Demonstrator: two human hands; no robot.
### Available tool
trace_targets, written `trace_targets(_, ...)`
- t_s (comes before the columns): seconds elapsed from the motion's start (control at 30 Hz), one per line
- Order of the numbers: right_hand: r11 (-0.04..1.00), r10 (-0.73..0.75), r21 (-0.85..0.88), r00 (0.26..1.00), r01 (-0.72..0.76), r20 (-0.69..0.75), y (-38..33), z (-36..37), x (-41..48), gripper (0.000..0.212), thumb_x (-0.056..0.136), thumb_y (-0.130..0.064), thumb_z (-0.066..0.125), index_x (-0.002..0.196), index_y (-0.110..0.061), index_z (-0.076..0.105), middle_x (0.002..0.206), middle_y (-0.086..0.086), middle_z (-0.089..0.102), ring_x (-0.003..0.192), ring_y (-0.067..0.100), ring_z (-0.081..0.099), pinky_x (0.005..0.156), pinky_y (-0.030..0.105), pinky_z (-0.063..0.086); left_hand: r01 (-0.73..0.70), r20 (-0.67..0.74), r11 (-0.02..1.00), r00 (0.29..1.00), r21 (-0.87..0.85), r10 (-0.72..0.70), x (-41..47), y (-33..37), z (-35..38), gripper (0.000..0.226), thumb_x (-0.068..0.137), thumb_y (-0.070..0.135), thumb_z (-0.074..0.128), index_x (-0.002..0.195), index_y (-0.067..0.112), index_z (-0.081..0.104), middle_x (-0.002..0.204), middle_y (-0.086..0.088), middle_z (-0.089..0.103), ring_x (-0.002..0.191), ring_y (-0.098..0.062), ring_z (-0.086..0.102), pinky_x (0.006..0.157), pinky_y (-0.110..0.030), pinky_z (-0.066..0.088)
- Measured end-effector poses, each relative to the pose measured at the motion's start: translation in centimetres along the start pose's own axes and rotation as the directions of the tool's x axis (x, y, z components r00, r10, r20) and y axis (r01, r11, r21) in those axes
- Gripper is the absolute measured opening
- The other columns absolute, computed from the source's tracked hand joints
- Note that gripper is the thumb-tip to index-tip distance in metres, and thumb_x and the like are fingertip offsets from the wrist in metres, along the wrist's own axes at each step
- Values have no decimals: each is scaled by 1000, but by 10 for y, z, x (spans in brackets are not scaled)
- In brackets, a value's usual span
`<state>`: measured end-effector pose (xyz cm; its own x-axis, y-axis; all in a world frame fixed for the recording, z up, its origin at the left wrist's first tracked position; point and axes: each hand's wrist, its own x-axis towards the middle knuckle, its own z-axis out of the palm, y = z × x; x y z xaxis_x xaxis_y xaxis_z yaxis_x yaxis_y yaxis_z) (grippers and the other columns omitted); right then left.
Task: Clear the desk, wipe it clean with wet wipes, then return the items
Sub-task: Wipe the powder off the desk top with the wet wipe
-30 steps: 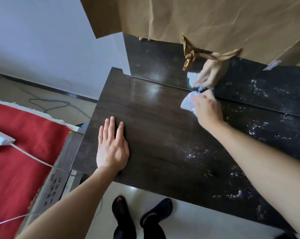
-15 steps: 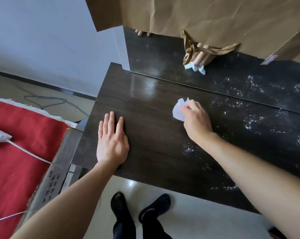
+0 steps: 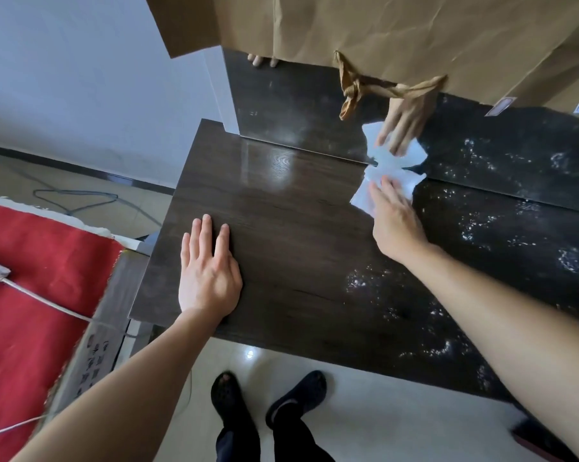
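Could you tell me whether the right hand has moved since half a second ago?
Yes: the right hand slid the wipe away from the person, up to the back panel.

Desk (image 3: 314, 261), contents and surroundings.
- Left hand (image 3: 208, 278): flat on the desk, near the front-left corner.
- Right hand (image 3: 394, 225): towards the back edge, fingers (image 3: 386, 188) laid on a wet wipe (image 3: 398, 176) that touches the upright back panel (image 3: 298, 105).
- Back panel: stands along the back edge, with a paper sheet (image 3: 414, 35) hanging over its upper part.
- Specks (image 3: 481, 228): scattered over the right half.
- Cloth (image 3: 31, 261): left of the desk, with a cable (image 3: 48, 298) across it.
- Floor (image 3: 381, 411): the person's feet (image 3: 296, 393) stand below the front edge.
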<state>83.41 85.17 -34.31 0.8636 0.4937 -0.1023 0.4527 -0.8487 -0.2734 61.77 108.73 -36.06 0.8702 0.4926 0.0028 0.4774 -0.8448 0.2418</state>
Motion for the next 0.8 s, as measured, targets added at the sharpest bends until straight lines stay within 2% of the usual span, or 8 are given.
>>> trace_targets(0.07,994,-80,68,996,82,-39,-9,13,-54,60,79,20,43,136,2,42,149,17,33,140,35,26,113,46,28,8,4,1000,1000,-4,-7,-1,0,0,53,88,18,34,139,5,42,153,-23,25,144,-36,15,118,-49,14)
trace_targets(0.2,942,-303,170,951,290,60,-4,13,-121,58,87,16,36,141,-6,39,152,3,28,144,18,18,116,29,16,4,0,1000,1000,-4,-4,-1,0,-1,53,88,20,33,138,4,43,152,-23,26,144,-37,16,118,-49,13)
trace_targets(0.3,981,-161,117,986,157,32,23,-1,-57,57,86,14,36,138,-8,44,150,7,33,141,24,26,115,26,15,-4,-8,1000,1000,-6,4,-1,0,-1,55,87,21,31,138,4,43,152,-23,26,143,-38,17,118,-50,14)
trace_targets(0.37,997,16,82,1000,-14,-23,31,-9,-20,52,86,12,45,132,-9,52,143,10,44,132,30,38,109,27,28,-3,-13,1000,1000,-13,3,-1,1,-1,55,87,22,31,137,4,43,152,-23,26,143,-38,18,117,-50,14)
trace_targets(0.47,956,185,252,974,-147,-133,6,-2,-40,25,84,3,57,103,-7,71,105,5,56,99,29,53,78,19,35,-8,-28,1000,1000,-15,7,-2,0,-1,55,87,22,30,137,3,44,152,-24,27,143,-39,19,117,-50,14)
trace_targets(0.67,930,-171,323,984,176,-44,-44,24,-184,21,77,3,66,91,-12,73,87,3,59,80,17,56,72,21,44,-11,-11,1000,1000,-24,11,-2,1,-3,59,87,26,24,138,2,43,152,-25,26,142,-40,18,118,-50,12)
trace_targets(0.73,936,-135,323,990,141,-41,-34,15,-161,19,82,-3,61,94,-12,72,89,3,61,83,20,59,74,24,45,-15,-17,999,1000,-29,15,-2,1,-3,59,87,26,25,137,2,43,151,-26,27,142,-40,19,117,-51,13)
trace_targets(0.8,960,60,278,996,-39,-68,-21,4,-115,19,86,-6,57,99,-14,69,93,2,60,87,23,58,73,25,41,-23,-17,999,1000,-31,23,-2,0,-3,58,87,25,26,137,1,44,150,-27,27,141,-41,20,117,-51,14)
